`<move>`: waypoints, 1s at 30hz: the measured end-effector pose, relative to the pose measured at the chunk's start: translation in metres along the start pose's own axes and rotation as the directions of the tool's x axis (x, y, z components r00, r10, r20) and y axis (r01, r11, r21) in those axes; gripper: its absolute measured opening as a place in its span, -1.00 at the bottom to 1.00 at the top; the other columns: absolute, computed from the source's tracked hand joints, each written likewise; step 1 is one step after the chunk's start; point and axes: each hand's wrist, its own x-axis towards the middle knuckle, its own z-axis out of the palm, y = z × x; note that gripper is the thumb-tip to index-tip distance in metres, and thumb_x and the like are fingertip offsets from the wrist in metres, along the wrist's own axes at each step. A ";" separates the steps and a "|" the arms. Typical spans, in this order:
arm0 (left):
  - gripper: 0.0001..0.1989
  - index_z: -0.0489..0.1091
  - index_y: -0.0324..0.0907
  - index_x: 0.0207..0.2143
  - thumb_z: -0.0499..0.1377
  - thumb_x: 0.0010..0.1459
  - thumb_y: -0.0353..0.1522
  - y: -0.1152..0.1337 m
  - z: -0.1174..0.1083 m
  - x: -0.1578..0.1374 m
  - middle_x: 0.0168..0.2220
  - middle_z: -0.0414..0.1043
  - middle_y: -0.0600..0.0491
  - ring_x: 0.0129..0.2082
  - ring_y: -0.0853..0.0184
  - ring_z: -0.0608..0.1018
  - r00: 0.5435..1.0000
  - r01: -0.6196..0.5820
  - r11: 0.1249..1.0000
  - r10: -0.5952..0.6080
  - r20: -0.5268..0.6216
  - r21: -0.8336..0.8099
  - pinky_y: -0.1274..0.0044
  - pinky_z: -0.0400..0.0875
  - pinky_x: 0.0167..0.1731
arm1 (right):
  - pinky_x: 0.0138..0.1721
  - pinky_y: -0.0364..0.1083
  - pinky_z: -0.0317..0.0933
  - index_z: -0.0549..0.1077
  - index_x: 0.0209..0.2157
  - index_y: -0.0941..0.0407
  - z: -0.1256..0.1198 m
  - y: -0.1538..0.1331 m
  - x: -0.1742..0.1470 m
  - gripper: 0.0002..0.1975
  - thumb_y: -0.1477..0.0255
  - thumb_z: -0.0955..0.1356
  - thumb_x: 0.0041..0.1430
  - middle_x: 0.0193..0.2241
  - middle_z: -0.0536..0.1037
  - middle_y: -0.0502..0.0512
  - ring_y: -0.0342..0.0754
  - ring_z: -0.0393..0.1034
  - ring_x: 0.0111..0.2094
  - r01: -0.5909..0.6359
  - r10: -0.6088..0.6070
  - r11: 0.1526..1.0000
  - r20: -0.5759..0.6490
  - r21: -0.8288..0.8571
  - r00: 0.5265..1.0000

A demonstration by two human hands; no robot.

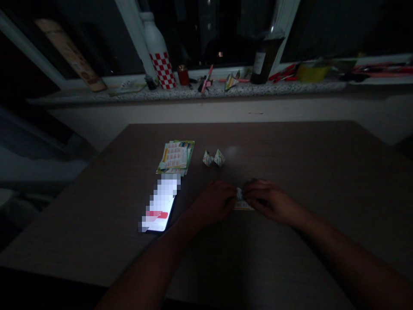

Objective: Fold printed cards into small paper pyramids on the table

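Between my two hands a small printed paper piece [243, 206] lies on the table, partly covered by my fingers. My left hand [220, 200] has its fingers curled together at the paper's left side. At the right side, my right hand [266, 199] pinches the paper, thumb close to the fingers. The light part of the paper showing between the fingertips looks folded, but its shape is dim and unclear. Beyond my left hand stand two small folded paper shapes [213, 159], side by side, with similar print.
A stack of printed paper sheets [175, 156] lies at the left on the brown table [290, 146]. Nearer me is a phone [159, 204] with a lit screen. On the windowsill [135, 99] stand a red-and-white checkered bottle [163, 69], a small jar [183, 76] and a dark labelled container [260, 64].
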 end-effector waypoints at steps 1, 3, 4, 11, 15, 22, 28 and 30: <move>-0.81 0.44 -0.19 -0.21 0.08 0.15 -0.41 0.000 0.001 0.001 -0.20 0.48 -0.02 -0.12 0.24 0.46 1.000 -0.002 1.000 0.002 -0.009 -0.005 0.36 0.29 -0.07 | -0.15 0.00 0.22 0.49 -0.29 0.11 0.001 0.001 0.000 -0.87 0.53 0.30 0.17 -0.29 0.55 0.11 -0.03 0.40 -0.22 -0.003 0.003 1.000 -0.006 -0.003 1.000; -0.83 0.44 -0.21 -0.23 0.12 0.13 -0.38 -0.001 0.004 0.002 -0.20 0.47 -0.03 -0.13 0.23 0.45 1.000 0.000 1.000 0.000 -0.024 -0.019 0.36 0.30 -0.08 | -0.15 0.00 0.21 0.48 -0.29 0.11 0.003 0.002 0.001 -0.87 0.54 0.30 0.16 -0.30 0.55 0.10 -0.03 0.40 -0.22 -0.018 0.018 1.000 -0.012 -0.012 1.000; -0.83 0.44 -0.21 -0.24 0.13 0.12 -0.37 -0.001 0.005 0.003 -0.20 0.46 -0.04 -0.12 0.23 0.45 1.000 0.006 1.000 -0.006 -0.029 -0.026 0.37 0.30 -0.08 | -0.15 0.00 0.21 0.47 -0.29 0.11 0.004 0.003 0.001 -0.88 0.54 0.30 0.17 -0.30 0.55 0.10 -0.03 0.39 -0.23 -0.023 0.023 1.000 -0.014 -0.015 1.000; -0.90 0.45 -0.22 -0.35 0.15 0.06 -0.46 -0.005 0.018 0.008 -0.23 0.46 -0.02 -0.19 0.28 0.47 0.990 0.077 0.992 -0.088 -0.106 -0.102 0.42 0.35 -0.12 | -0.16 -0.01 0.22 0.47 -0.32 0.12 0.010 0.008 0.002 -0.91 0.53 0.31 0.17 -0.32 0.54 0.09 -0.04 0.40 -0.25 -0.020 0.020 1.000 -0.040 -0.009 0.999; -0.91 0.45 -0.25 -0.40 0.14 0.03 -0.48 -0.004 0.022 0.009 -0.25 0.47 -0.04 -0.21 0.26 0.48 0.983 0.111 0.987 -0.126 -0.130 -0.120 0.42 0.35 -0.14 | -0.17 -0.03 0.22 0.46 -0.33 0.12 0.012 0.009 0.003 -0.92 0.53 0.32 0.15 -0.33 0.55 0.08 -0.05 0.41 -0.26 -0.031 0.030 0.999 -0.046 -0.014 0.998; -0.91 0.43 -0.23 -0.41 0.12 0.03 -0.47 -0.003 0.023 0.011 -0.27 0.46 -0.03 -0.23 0.29 0.48 0.981 0.164 0.978 -0.176 -0.085 -0.128 0.47 0.36 -0.16 | -0.19 -0.04 0.23 0.47 -0.36 0.11 0.013 0.008 0.004 -0.92 0.52 0.33 0.15 -0.36 0.56 0.09 -0.04 0.42 -0.29 -0.032 0.032 0.999 -0.067 -0.005 0.997; -0.91 0.42 -0.21 -0.42 0.11 0.04 -0.46 -0.001 0.023 0.012 -0.28 0.44 0.00 -0.24 0.29 0.47 0.975 0.195 0.973 -0.205 -0.081 -0.121 0.48 0.34 -0.17 | -0.19 -0.04 0.23 0.47 -0.33 0.10 0.014 0.004 0.004 -0.93 0.41 0.36 0.14 -0.33 0.55 0.11 -0.02 0.42 -0.26 -0.068 0.070 0.997 -0.099 0.018 0.993; -0.92 0.42 -0.22 -0.42 0.12 0.03 -0.46 -0.001 0.024 0.012 -0.29 0.44 0.00 -0.25 0.30 0.47 0.975 0.192 0.975 -0.202 -0.089 -0.114 0.48 0.34 -0.18 | -0.19 -0.04 0.22 0.48 -0.33 0.09 0.015 0.004 0.004 -0.91 0.38 0.38 0.11 -0.32 0.55 0.10 -0.01 0.42 -0.26 -0.087 0.087 0.996 -0.110 0.005 0.990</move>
